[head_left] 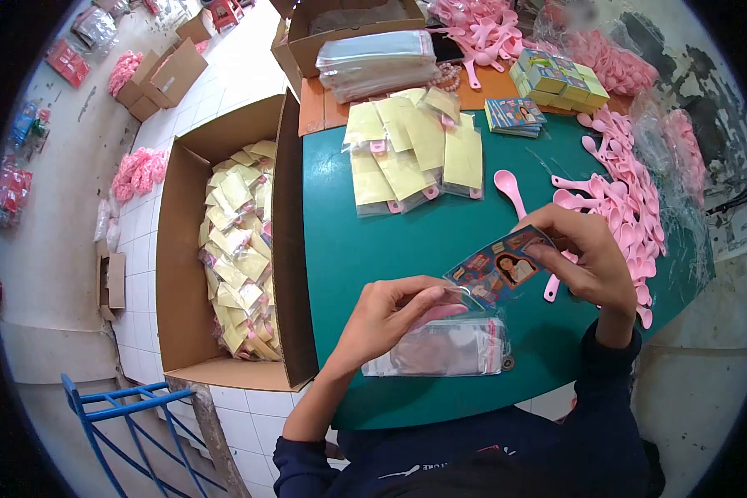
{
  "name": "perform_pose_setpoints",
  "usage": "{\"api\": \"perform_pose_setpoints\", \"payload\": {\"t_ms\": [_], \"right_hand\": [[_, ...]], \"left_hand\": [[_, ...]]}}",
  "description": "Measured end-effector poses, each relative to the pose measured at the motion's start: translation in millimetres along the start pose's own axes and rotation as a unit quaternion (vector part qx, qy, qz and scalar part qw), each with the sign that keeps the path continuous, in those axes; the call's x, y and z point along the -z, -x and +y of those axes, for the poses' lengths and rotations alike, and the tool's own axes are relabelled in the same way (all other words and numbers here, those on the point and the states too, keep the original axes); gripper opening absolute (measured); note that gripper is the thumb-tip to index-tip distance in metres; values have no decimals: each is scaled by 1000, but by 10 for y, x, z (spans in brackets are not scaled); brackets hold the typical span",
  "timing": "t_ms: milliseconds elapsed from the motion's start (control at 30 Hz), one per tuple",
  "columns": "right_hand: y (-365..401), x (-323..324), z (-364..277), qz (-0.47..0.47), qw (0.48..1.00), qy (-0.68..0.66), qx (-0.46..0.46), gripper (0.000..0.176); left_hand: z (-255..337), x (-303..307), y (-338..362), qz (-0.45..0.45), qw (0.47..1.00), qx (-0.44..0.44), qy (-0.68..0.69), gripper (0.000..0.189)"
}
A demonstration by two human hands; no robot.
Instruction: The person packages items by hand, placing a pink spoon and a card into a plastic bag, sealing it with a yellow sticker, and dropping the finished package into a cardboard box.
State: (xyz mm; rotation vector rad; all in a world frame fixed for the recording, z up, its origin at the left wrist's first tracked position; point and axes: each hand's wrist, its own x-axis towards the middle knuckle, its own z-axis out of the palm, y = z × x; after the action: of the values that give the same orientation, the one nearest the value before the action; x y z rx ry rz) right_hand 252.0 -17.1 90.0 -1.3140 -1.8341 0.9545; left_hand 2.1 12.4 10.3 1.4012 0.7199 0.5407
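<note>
My left hand (390, 315) pinches a clear plastic bag by its opening, with a pink spoon (440, 314) partly visible at the fingers. In my right hand (585, 253) is a printed card (502, 267), its left end at the mouth of the bag. Below my hands lies a stack of clear bags (436, 347) on the green table (340, 249). A single pink spoon (510, 192) rests above the card, its handle running toward my right hand. Beyond my right hand spreads a pile of pink spoons (627, 203).
Filled packets (415, 141) lie at the table's back left. A small stack of cards (515, 116) and bundled cards (556, 79) sit behind. Left of the table stands a carton (178, 274) of packets, near a blue metal frame (133, 397).
</note>
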Motion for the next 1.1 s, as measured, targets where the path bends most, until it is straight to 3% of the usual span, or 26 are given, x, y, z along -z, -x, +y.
{"api": "perform_pose_setpoints", "payload": {"t_ms": [133,233,267,333,433,667,867,967,1033,1100], "right_hand": [[-25,-51,-60,13,999,13,-32,17],[-36,-19,-100,-14,997,34,-70,18],[-43,-1,-101,-27,995,46,-80,18],[-48,24,-78,-20,995,83,-43,19],[-56,11,-24,-18,992,120,18,20],[-76,35,53,-61,989,111,74,17],[-129,-57,10,-151,983,92,-52,14],[-105,-96,176,-126,979,150,55,15],[-101,-21,132,-167,977,125,44,15],[-92,33,82,-186,976,112,25,16]], "left_hand": [[204,-8,-38,-30,994,73,-80,27],[-8,-39,-59,69,997,-29,-6,25],[-23,-15,-53,70,997,-14,8,25],[62,12,-27,70,997,20,38,24],[-65,-39,-54,90,993,-13,77,21],[-66,-112,-85,95,993,-41,-59,20],[-34,-171,-120,122,986,-42,-107,23],[-24,-190,-135,129,972,-99,-167,24],[-15,-190,-168,125,957,-148,-215,24],[26,-190,-187,120,968,-135,-176,24]]}}
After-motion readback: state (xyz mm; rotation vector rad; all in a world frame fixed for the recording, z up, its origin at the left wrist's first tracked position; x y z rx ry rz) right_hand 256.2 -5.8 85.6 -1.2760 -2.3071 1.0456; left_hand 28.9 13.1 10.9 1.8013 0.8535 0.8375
